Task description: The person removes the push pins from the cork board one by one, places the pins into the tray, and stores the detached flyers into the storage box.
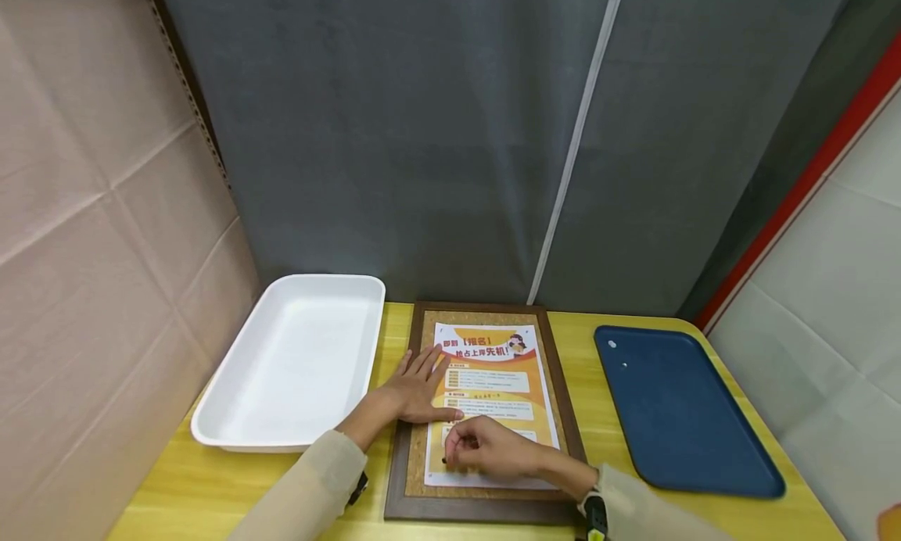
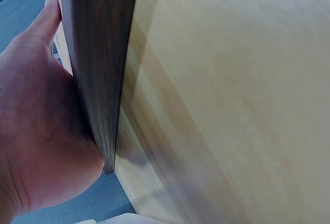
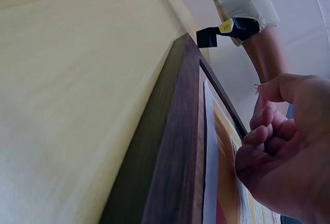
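Observation:
An orange and white printed poster (image 1: 490, 428) lies on a cork board (image 1: 563, 416) with a dark brown wooden frame (image 1: 450, 511). My left hand (image 1: 415, 388) rests on the poster's left side, its fingers spread. In the left wrist view the heel of that hand (image 2: 46, 126) lies against the frame. Over the poster's lower part, my right hand (image 1: 493, 447) has its fingers curled. Between thumb and forefinger it pinches a small pushpin (image 3: 257, 86), its thin point showing in the right wrist view. Most of the pin is hidden by the fingers.
To the left stands a white rectangular tray (image 1: 296, 369). A dark blue tray (image 1: 693, 416) lies to the right, with a couple of tiny pale items (image 1: 612, 344) near its far left corner. A grey partition (image 1: 422, 150) rises behind the yellow wood-grain table (image 1: 211, 486).

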Tool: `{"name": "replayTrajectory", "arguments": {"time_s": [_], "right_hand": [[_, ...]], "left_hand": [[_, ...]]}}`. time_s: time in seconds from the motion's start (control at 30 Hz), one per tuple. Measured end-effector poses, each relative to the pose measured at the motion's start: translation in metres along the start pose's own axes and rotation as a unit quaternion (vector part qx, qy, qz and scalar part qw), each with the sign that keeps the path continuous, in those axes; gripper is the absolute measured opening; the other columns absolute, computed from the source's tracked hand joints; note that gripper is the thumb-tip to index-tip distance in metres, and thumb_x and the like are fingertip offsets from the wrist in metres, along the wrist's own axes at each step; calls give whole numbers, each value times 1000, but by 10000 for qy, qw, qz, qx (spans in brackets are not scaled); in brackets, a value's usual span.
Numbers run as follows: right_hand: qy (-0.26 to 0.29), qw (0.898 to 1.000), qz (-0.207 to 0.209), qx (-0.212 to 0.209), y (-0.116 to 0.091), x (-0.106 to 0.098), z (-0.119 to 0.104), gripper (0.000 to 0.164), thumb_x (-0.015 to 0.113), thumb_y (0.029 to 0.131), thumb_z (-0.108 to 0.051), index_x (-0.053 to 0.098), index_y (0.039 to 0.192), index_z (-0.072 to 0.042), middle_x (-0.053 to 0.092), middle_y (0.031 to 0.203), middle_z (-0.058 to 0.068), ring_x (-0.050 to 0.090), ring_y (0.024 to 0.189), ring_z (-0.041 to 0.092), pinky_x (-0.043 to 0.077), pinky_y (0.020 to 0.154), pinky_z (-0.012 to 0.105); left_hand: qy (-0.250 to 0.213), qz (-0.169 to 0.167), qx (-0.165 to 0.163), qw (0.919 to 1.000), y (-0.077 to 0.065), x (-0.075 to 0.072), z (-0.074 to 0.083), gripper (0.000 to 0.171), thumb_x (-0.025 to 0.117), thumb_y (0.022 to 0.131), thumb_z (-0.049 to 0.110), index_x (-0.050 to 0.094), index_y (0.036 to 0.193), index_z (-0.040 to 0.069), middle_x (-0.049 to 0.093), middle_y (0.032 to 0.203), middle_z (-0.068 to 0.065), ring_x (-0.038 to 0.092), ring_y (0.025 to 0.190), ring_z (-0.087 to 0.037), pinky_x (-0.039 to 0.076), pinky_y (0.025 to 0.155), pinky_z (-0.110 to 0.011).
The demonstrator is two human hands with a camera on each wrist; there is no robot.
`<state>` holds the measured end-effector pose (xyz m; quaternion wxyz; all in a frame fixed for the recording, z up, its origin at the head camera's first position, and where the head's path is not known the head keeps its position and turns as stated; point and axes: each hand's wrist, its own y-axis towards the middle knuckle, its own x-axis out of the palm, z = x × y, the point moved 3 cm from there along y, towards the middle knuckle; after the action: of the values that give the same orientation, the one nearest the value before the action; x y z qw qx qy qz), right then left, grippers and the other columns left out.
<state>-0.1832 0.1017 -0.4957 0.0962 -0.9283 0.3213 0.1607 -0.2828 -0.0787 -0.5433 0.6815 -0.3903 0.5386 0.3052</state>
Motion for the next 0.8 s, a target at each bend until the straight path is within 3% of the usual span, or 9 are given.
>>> {"name": "replayTrajectory", "arguments": {"time_s": [0.2,0.37,0.8], "right_hand": [[34,9999,93,139,-2,-11,1,12,61,99,0,72,98,-3,69,89,-4,58,79,1,48,75,17],[-112,9998,134,17,-4,-21,4,12,60,98,0,72,98,0,68,89,-2,57,77,1,47,73,16],[-160,9990,413,82,-18,-47,14,13,59,97,0,72,100,2,71,90,11,59,78,5,50,71,18]], "left_hand": [[37,2,-51,10000,0,-1,0,116,42,92,89,2,172,16,-6,179,-11,-6,165,-28,-2,131,-57],[48,15,-88,9999,0,-1,0,117,42,91,90,3,172,16,-5,179,-10,-5,165,-28,-1,131,-56],[-117,-102,-99,9998,0,-2,1,119,42,89,92,1,172,18,-9,179,-8,-7,165,-27,-6,131,-55]]}}
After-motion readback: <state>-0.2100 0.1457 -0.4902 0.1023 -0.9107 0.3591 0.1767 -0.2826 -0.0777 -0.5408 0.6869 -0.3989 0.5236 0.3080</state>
